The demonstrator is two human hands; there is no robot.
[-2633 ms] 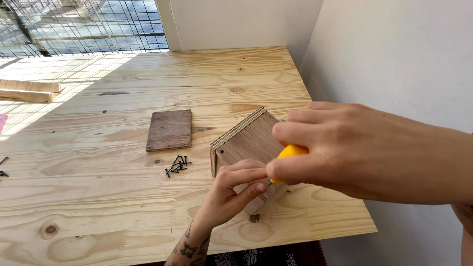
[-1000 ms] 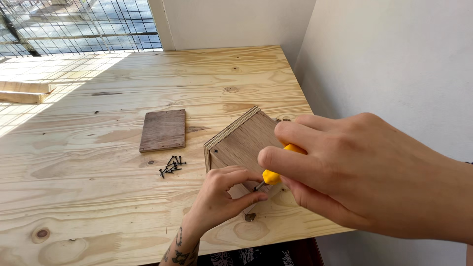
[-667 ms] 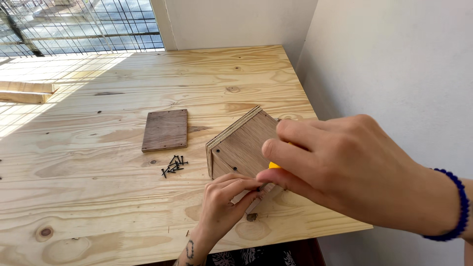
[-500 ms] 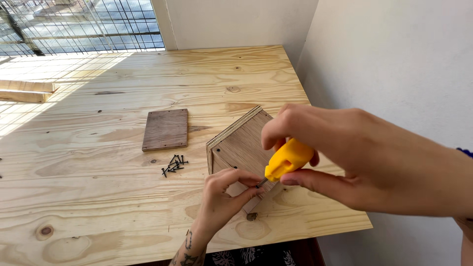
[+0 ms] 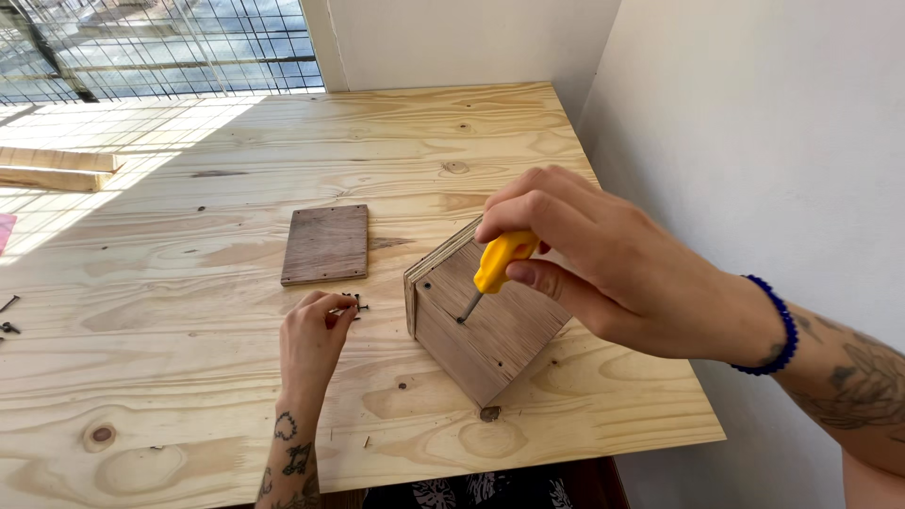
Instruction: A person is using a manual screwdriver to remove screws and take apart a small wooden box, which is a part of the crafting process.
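Head view: the right hand [image 5: 603, 259] is wrapped around a yellow-handled screwdriver [image 5: 497, 269], its grip pressed tight on the handle, and the metal tip is set against the sloped face of a small wooden birdhouse [image 5: 485, 325]. The birdhouse sits near the front right corner of the pale plywood surface [image 5: 189, 188]. The left hand [image 5: 316, 339] lies just left of it, fingertips pinched at a little heap of dark screws [image 5: 354, 303]. Just behind the screws lies a flat brown wooden panel [image 5: 326, 244]. Far left, a wooden strip [image 5: 57, 170] rests at the edge.
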